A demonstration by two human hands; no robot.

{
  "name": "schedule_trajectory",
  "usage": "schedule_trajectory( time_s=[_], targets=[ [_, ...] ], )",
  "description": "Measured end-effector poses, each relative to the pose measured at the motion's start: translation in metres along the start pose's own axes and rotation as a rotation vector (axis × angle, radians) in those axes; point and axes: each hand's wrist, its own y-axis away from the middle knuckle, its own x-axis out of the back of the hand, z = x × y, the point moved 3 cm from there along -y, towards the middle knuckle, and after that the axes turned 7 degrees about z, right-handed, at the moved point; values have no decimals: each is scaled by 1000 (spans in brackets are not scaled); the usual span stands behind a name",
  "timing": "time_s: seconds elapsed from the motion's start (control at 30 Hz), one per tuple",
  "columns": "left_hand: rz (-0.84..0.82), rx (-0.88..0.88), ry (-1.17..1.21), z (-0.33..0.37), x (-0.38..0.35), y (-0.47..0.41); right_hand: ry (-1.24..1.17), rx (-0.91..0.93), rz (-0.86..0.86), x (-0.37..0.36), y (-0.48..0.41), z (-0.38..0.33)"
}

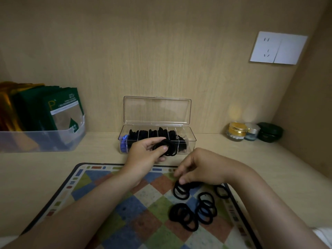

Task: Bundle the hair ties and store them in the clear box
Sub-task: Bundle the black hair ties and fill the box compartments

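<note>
My left hand [146, 153] holds a bundle of black hair ties [168, 147] just in front of the clear box [191, 139]. The box stands open with its lid [157, 110] upright, and several of its compartments hold black ties and something blue at the left end. My right hand [199, 168] reaches down onto the checkered mat [125, 212], fingertips pinching a few loose black hair ties [180, 192]. More loose ties [195, 211] lie scattered on the mat in front of that hand.
A translucent bin [45, 141] with green and gold packets stands at the left. Three small jars [251, 132] sit at the back right corner. A white wall socket [277, 48] is on the back panel. A wooden side wall closes the right.
</note>
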Motion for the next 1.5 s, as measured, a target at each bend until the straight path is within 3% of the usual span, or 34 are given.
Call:
schedule_trajectory(
  time_s=[0.3, 0.4, 0.53, 0.6, 0.73, 0.9, 1.03, 1.3, 1.37, 1.5],
  targets=[
    [-64, -20, -29, -3, -3, 2, 200, -1, 12, -4, -1, -2],
    [-105, -44, -37, -2, -4, 3, -47, 57, 115, 1, -1, -5],
    [-117, -25, -48, -2, -7, 5, -444, 43, 395, 12, -1, -7],
    [-115, 10, -12, -2, -10, 6, -494, -2, 449, 11, -4, -5],
    [-144, 100, 68, -2, -14, 9, -209, -74, 573, 3, -12, 4],
    [-232, 141, 95, -1, -14, 9, -113, -94, 678, -1, -14, 4],
    [-208, 40, 22, -1, -17, 12, -121, -103, 687, 0, -14, 3],
    [-170, 92, 147, -1, -15, 10, -224, -99, 704, 3, -12, 8],
    [-192, 101, 177, 0, -15, 11, -299, -140, 627, 3, -11, 7],
    [-259, 65, 164, 3, -15, 12, -674, -165, 327, -3, -9, 3]
  ],
)
